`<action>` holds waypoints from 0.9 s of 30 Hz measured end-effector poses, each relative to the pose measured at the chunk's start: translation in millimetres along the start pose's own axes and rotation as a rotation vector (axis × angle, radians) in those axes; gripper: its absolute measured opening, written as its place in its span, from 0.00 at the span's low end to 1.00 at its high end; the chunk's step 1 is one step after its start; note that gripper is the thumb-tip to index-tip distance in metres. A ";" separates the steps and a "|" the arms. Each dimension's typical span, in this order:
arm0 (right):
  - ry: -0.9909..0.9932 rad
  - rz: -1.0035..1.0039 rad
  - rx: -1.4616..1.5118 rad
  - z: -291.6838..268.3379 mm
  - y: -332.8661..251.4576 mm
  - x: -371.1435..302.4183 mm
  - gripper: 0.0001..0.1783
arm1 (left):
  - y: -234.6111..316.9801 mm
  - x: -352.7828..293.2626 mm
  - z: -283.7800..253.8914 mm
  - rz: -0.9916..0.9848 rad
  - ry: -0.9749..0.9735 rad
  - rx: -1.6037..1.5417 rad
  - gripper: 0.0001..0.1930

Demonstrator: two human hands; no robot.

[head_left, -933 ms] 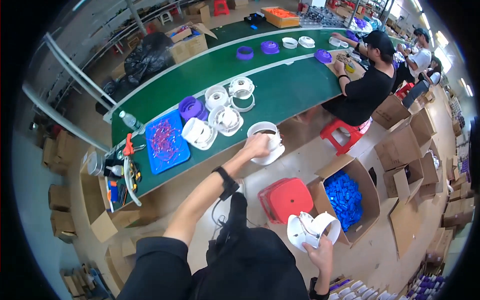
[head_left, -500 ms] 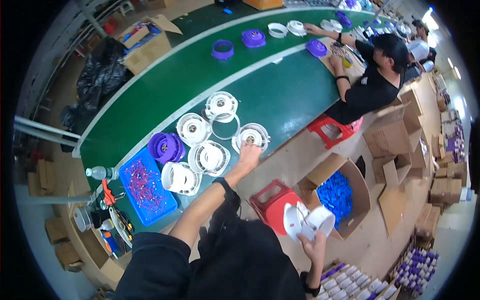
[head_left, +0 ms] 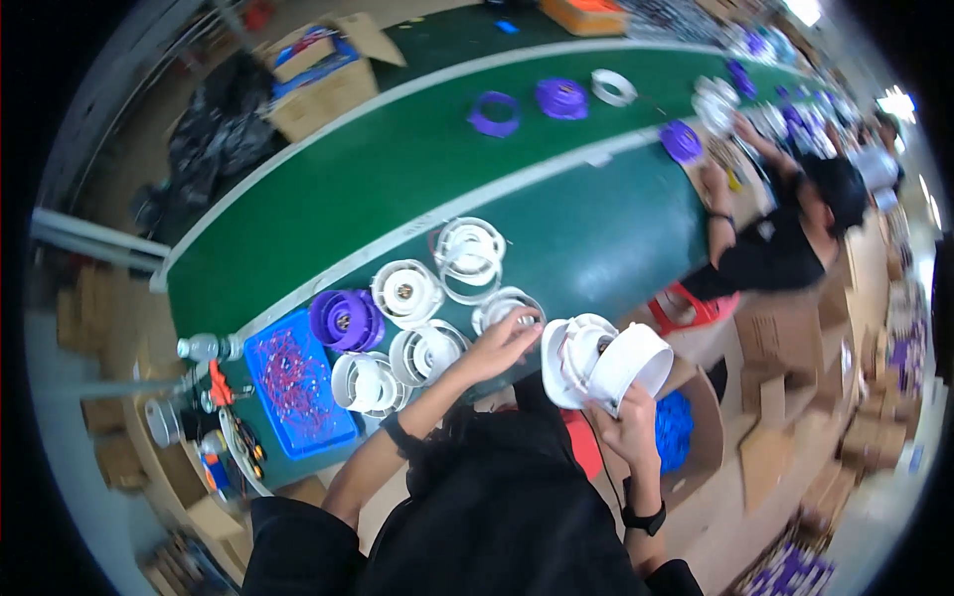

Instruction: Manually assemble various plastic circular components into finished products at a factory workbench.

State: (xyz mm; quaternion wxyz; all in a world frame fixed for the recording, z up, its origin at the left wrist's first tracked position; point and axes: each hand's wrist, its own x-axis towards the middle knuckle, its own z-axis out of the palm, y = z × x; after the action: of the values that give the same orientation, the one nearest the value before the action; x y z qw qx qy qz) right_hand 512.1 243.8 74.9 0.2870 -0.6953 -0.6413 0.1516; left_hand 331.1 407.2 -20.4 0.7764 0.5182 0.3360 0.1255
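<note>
My right hand [head_left: 628,422] grips a white round plastic fan housing [head_left: 629,363] with a ring-shaped rim, held up off the bench's front edge. My left hand [head_left: 502,350] is beside another white housing [head_left: 505,306] on the green bench; its fingers are loosely bent and apart, holding nothing I can see. To its left stand more white housings [head_left: 405,292] with motor centres, one of them [head_left: 372,385] by the tray. A loose white ring [head_left: 469,296] leans on the far housing [head_left: 470,248]. A purple housing [head_left: 346,320] sits at the left of the group.
A blue tray [head_left: 350,435] of red wires lies at left, near a bottle [head_left: 204,348] and hand tools [head_left: 243,437]. Purple parts [head_left: 562,99] line the far belt. A co-worker [head_left: 795,233] sits at right. Below is a carton [head_left: 708,437] of blue pieces.
My right hand has raised its white housing up toward the bench. My left hand has drawn back from the centre of the housing on the bench. The view has shifted, and the co-worker's hand has drawn in.
</note>
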 end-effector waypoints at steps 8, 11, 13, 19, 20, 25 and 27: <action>-0.383 -0.658 0.115 -3.5 24.6 132.4 0.15 | 39.7 -25.2 -31.2 -0.133 0.263 -0.393 0.37; -0.306 -0.216 0.660 -15.3 31.8 161.8 0.07 | 27.1 -23.7 -47.3 -0.071 0.547 -0.295 0.35; -0.091 -0.067 0.857 -31.7 35.2 189.1 0.06 | 38.6 -17.6 -54.6 -0.051 0.740 -0.267 0.35; -0.317 -0.008 0.166 -27.4 81.5 246.6 0.13 | 38.4 35.5 -163.1 0.283 0.977 -0.641 0.39; -0.316 -0.002 0.154 -20.4 90.4 237.4 0.13 | 37.9 48.7 -191.1 0.309 0.999 -0.588 0.39; -0.607 0.023 0.024 -12.8 110.0 169.8 0.17 | 33.9 143.3 -270.9 0.233 1.214 -0.375 0.40; -0.707 0.046 -0.034 7.9 96.5 155.0 0.16 | -2.1 153.0 -293.7 0.226 1.247 -0.505 0.40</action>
State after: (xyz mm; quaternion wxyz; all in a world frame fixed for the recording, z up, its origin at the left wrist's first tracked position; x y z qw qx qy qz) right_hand 605.6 396.0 35.7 0.0320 -0.6186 -0.6877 0.3785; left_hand 253.0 701.0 -151.9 0.5168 0.1838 0.6251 0.5554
